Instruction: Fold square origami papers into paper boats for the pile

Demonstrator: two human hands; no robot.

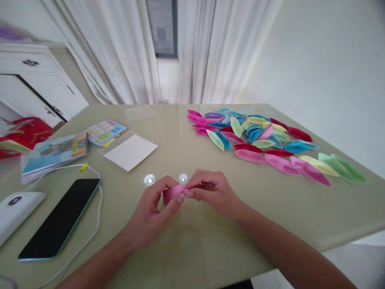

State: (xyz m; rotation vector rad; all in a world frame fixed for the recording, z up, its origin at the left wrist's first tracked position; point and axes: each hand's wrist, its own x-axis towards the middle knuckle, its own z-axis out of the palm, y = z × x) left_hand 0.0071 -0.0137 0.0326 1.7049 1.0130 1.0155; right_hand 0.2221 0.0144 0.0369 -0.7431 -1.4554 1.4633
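Observation:
Between my two hands, above the near middle of the table, is a small piece of pink paper (pixel 172 194). My left hand (pixel 155 208) is closed on its left part, thumb in front and index finger behind. The fingertips of my right hand (pixel 212 188) pinch its right end, where the paper narrows. My fingers cover part of the paper, so its full shape is hidden. To the right lies a spread of folded, pointed paper pieces (pixel 249 155) in pink, red, blue, green, yellow and purple.
A black-screened phone (pixel 61 218) and a white device (pixel 18 210) lie at the left with a white cable (pixel 98 208). Beyond them are booklets (pixel 55 150), a colourful card (pixel 106 131) and a white sheet (pixel 132 151). The table (pixel 270 212) ends near a wall at right.

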